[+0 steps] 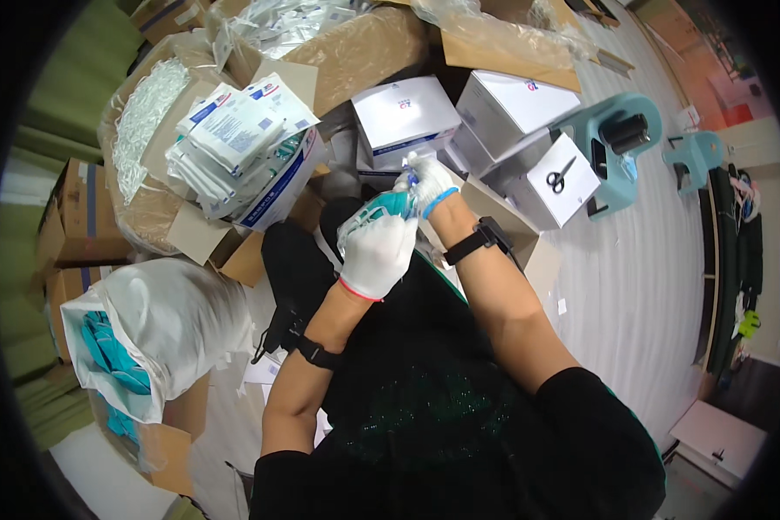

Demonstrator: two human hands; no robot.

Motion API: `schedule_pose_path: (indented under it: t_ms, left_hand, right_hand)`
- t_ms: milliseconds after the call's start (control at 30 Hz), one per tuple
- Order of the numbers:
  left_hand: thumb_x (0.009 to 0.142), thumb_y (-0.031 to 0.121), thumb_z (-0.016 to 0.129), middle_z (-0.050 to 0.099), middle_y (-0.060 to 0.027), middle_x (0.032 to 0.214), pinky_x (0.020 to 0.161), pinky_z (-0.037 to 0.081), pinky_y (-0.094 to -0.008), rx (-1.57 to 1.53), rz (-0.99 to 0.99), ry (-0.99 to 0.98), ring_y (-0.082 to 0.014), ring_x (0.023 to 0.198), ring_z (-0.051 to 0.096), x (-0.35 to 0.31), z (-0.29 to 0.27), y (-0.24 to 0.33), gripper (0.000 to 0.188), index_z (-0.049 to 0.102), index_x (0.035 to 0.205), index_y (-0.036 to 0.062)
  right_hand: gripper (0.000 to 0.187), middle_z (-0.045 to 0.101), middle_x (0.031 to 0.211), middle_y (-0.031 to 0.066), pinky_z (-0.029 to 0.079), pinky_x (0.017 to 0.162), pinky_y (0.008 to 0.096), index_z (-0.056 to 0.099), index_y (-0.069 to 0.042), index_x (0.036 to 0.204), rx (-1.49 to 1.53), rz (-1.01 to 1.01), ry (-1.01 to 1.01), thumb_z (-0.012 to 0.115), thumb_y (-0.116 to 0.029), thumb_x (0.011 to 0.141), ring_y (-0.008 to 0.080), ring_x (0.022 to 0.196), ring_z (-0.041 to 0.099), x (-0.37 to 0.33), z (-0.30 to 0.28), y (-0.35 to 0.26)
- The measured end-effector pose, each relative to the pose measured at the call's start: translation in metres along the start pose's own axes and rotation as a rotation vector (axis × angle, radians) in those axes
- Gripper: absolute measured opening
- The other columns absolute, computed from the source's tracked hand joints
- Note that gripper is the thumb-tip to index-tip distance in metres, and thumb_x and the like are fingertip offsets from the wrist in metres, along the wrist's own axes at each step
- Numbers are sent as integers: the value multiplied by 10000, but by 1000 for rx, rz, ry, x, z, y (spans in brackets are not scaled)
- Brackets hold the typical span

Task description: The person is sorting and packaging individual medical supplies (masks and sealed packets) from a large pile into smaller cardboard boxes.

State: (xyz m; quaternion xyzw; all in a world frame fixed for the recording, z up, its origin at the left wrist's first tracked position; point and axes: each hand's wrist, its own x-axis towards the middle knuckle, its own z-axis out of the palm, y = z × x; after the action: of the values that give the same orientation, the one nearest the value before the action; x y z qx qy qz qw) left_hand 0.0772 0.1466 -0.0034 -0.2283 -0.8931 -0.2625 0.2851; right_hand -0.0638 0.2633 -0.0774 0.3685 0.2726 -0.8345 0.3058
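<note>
White knit gloves cover both of my hands. My left hand (378, 256), with a red cuff, is closed round the lower part of a teal item in clear plastic (386, 206); its exact kind is hard to make out. The fingers of my right hand (430, 185), blue at the cuff, are pinched at the upper end of this packet, where a bit of blue print shows. Just beyond them stands a white box (406, 111). To their left, a carton (279, 184) is piled with flat white-and-blue packets (234, 130).
A white sack (178, 321) of teal pieces (113, 351) lies at the left. Big plastic-lined cartons (347, 56) stand at the back. Black scissors (561, 176) rest on a white box (546, 201), near a teal plastic stool (620, 178). Brown boxes (82, 212) line the left side.
</note>
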Motion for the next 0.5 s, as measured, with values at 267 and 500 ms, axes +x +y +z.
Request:
schedule_pose_path:
  t_ms: [267, 500]
  left_hand:
    - [1017, 237, 539, 643, -24, 746, 603, 461, -291, -993, -1104, 294, -87, 662, 589, -3, -1, 25, 342, 590, 776, 0]
    - [988, 289, 585, 665, -78, 875, 662, 511, -322, -1475, -1723, 96, -173, 745, 638, 7, 71, 0, 299, 653, 936, 3]
  right_hand:
    - [358, 490, 560, 50, 399, 489, 373, 577, -84, 783, -630, -698, 238, 537, -365, 1001, 208, 485, 478, -32, -34, -14]
    - [123, 666, 853, 31, 469, 656, 231, 636, -23, 891, -969, -845, 260, 672, -137, 865, 83, 714, 581, -127, -128, -58]
